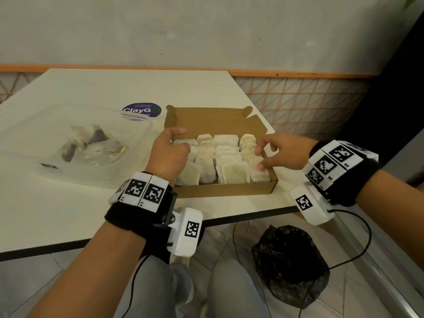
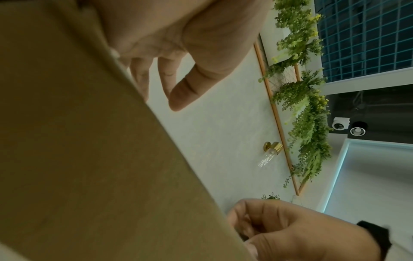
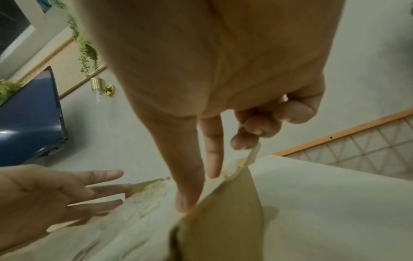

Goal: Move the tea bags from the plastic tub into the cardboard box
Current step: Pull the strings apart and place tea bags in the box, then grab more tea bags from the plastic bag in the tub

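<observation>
Cardboard box is shown packed with rows of tea bags; a few remain in the plastic tub to its left. Left hand is spread over the left row, nothing gripped. Right hand presses the right row with straightened fingers. Bags may be crushed or torn if pressed hard.

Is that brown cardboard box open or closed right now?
Open. The cardboard box has its lid flap folded back, and the rows of tea bags inside show from above.
</observation>
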`<action>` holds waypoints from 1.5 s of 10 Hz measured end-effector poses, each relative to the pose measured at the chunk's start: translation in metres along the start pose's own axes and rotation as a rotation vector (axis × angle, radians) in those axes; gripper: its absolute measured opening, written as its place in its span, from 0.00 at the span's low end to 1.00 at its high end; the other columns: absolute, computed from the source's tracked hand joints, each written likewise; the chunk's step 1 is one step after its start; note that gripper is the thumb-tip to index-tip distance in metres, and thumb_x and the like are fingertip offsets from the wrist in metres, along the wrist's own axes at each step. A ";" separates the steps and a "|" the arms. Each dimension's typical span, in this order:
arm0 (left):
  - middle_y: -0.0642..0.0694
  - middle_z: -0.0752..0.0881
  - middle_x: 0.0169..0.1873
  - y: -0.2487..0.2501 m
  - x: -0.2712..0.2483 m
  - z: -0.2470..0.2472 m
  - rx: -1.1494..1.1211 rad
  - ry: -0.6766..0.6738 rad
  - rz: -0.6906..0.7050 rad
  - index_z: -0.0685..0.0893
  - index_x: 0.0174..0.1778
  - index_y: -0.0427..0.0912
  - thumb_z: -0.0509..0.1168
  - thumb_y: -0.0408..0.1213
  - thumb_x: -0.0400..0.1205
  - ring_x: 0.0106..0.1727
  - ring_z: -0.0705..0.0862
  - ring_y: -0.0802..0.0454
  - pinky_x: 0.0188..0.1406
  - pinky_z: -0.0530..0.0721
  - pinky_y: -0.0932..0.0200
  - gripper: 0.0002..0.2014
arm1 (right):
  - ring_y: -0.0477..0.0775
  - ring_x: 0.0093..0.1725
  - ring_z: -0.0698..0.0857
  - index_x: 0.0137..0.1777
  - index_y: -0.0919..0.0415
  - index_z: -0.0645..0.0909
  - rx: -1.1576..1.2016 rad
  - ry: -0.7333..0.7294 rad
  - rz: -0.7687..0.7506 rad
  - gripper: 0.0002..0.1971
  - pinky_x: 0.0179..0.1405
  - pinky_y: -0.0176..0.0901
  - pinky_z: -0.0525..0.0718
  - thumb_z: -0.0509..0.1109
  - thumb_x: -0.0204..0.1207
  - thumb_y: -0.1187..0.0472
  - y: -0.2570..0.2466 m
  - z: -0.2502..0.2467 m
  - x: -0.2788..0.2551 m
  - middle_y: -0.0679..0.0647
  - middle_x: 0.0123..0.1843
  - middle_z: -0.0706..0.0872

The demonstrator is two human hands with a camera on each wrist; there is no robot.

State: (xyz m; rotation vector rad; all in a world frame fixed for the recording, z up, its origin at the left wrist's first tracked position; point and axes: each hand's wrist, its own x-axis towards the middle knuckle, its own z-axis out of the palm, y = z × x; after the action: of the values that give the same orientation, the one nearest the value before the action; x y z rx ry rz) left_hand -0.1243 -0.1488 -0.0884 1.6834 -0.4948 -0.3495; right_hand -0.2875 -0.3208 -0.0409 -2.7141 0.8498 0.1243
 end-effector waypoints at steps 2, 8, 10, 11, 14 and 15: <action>0.49 0.79 0.61 0.041 0.002 -0.015 -0.102 -0.023 0.079 0.79 0.57 0.46 0.62 0.25 0.79 0.55 0.81 0.55 0.42 0.77 0.70 0.15 | 0.49 0.50 0.74 0.45 0.45 0.78 -0.082 -0.031 -0.019 0.12 0.47 0.43 0.73 0.78 0.66 0.52 0.000 0.011 -0.014 0.49 0.50 0.72; 0.34 0.78 0.70 0.034 0.054 -0.175 0.678 0.007 -0.313 0.77 0.70 0.30 0.67 0.41 0.81 0.68 0.78 0.38 0.61 0.78 0.49 0.24 | 0.56 0.73 0.68 0.73 0.49 0.72 0.015 0.006 -0.543 0.22 0.72 0.49 0.67 0.65 0.79 0.50 -0.214 0.052 0.029 0.53 0.73 0.73; 0.40 0.83 0.34 0.024 0.054 -0.183 0.737 -0.101 -0.349 0.86 0.56 0.31 0.70 0.38 0.79 0.38 0.78 0.43 0.33 0.73 0.59 0.15 | 0.48 0.62 0.80 0.56 0.55 0.87 0.153 -0.016 -0.604 0.11 0.63 0.37 0.73 0.70 0.77 0.58 -0.213 0.048 0.034 0.49 0.60 0.87; 0.40 0.80 0.35 0.017 0.057 -0.184 0.611 -0.084 -0.340 0.86 0.57 0.34 0.70 0.31 0.77 0.34 0.74 0.46 0.37 0.74 0.58 0.12 | 0.47 0.58 0.82 0.50 0.51 0.88 0.240 -0.008 -0.544 0.07 0.67 0.45 0.74 0.70 0.75 0.57 -0.219 0.038 0.033 0.45 0.55 0.87; 0.46 0.84 0.57 0.025 0.056 -0.190 0.700 -0.252 -0.328 0.79 0.64 0.49 0.59 0.31 0.83 0.47 0.84 0.51 0.43 0.81 0.59 0.15 | 0.58 0.55 0.80 0.73 0.42 0.68 -0.279 -0.164 -0.545 0.37 0.56 0.54 0.82 0.75 0.64 0.63 -0.250 0.033 0.063 0.56 0.63 0.74; 0.46 0.84 0.45 0.032 0.057 -0.197 0.998 -0.299 -0.265 0.81 0.64 0.43 0.62 0.30 0.82 0.46 0.82 0.48 0.30 0.77 0.64 0.15 | 0.58 0.49 0.82 0.67 0.45 0.76 -0.348 -0.204 -0.558 0.28 0.53 0.55 0.84 0.74 0.65 0.59 -0.254 0.036 0.068 0.56 0.56 0.77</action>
State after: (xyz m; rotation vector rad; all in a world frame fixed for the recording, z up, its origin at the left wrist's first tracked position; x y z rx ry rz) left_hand 0.0178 -0.0136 -0.0210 2.6987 -0.7342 -0.6122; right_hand -0.0869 -0.1486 -0.0227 -3.0715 -0.0057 0.4507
